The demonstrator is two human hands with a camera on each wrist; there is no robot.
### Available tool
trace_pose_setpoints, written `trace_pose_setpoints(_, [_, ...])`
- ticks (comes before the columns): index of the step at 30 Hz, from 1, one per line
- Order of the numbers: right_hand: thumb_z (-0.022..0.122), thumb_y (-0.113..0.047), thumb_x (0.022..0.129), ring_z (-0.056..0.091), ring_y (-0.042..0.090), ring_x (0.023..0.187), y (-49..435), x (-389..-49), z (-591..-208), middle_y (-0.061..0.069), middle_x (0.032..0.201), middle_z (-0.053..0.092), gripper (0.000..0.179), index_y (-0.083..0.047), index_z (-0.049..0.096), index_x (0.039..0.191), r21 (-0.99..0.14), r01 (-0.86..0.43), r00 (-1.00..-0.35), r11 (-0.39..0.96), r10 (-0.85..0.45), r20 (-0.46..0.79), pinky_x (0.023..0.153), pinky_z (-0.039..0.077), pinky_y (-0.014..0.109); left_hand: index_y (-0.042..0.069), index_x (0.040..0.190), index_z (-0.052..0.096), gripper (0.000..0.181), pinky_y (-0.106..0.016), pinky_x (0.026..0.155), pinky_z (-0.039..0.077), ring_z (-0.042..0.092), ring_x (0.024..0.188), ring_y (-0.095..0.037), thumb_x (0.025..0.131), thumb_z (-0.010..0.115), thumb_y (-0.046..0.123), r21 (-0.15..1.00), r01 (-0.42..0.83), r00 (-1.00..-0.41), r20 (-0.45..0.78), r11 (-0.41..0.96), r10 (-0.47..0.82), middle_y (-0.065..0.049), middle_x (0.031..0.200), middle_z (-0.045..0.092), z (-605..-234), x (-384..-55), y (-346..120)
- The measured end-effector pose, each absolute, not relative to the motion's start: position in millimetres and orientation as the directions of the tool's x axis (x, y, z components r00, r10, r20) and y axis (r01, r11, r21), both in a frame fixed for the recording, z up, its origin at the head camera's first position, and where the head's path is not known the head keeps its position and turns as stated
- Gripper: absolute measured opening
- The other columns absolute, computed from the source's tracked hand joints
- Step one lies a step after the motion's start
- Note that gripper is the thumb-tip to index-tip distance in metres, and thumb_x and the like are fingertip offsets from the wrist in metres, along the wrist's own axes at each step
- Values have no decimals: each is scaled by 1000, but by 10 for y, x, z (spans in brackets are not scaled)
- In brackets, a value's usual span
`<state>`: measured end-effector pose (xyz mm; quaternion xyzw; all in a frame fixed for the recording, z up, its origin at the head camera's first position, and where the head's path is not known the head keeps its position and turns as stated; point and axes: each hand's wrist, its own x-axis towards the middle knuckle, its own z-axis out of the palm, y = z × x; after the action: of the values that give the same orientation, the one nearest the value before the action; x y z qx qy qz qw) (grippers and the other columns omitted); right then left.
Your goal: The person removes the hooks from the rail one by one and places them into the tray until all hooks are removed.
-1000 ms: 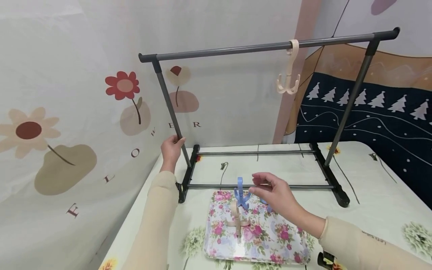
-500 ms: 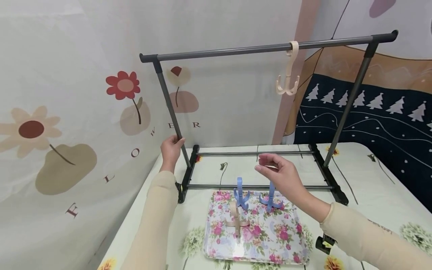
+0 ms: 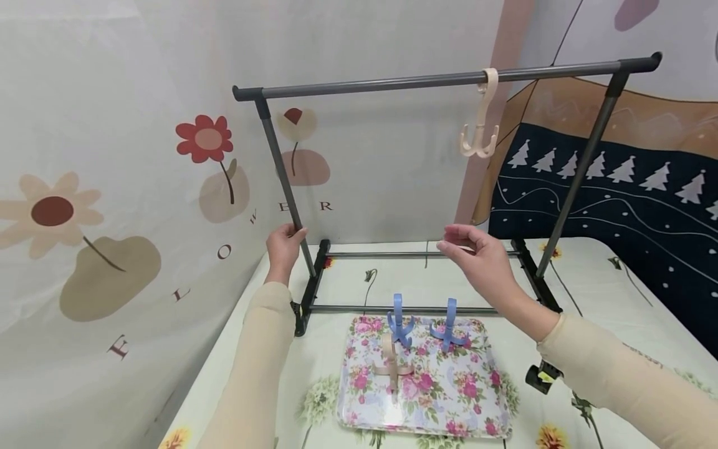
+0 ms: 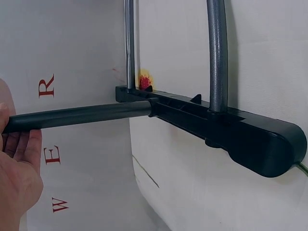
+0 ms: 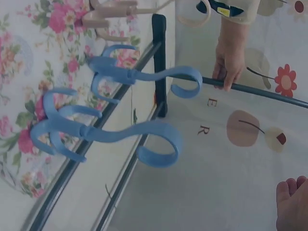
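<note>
My left hand grips the left upright post of a dark grey metal garment rack, low down near its black foot. My right hand is raised in front of the rack, holding nothing, with thumb and fingers loosely bent and apart. Below it, two blue multi-prong hooks stand on a floral tray; the other blue hook is to the left. A beige hook also stands on the tray. One cream hook hangs from the top bar, right of its middle.
Two lower bars join the rack's feet just behind the tray. The table is covered with a flower-patterned cloth. Behind stand a pale printed curtain and a dark tree-patterned cloth.
My right hand has risen and moved right, away from the blue hooks, bringing the right one into full view. My left hand keeps its grip on the post.
</note>
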<state>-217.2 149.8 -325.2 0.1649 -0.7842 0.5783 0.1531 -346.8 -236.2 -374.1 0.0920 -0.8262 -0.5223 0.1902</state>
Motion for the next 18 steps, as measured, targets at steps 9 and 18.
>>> trace_pose_setpoints(9, [67, -32, 96, 60, 6, 102, 1599, -2281, -2995, 10, 119, 66, 42, -4, 62, 127, -827, -439, -884, 351, -8, 467, 86, 47, 12, 4, 112, 70, 28, -49, 101, 42, 58, 112, -29, 98, 65, 27, 892, 49, -910, 226, 449, -348, -12, 110, 67, -3739, -3463, -2351])
trace_pose_setpoints(18, [66, -39, 95, 59, 8, 100, 1743, -2457, -2814, 7, 118, 65, 46, -7, 62, 128, -816, -418, -868, 399, 89, 488, 83, 47, 12, 3, 114, 69, 28, -49, 102, 42, 57, 114, -30, 98, 65, 26, 888, 50, -910, 229, 458, -345, -13, 113, 67, -3747, -3472, -2358])
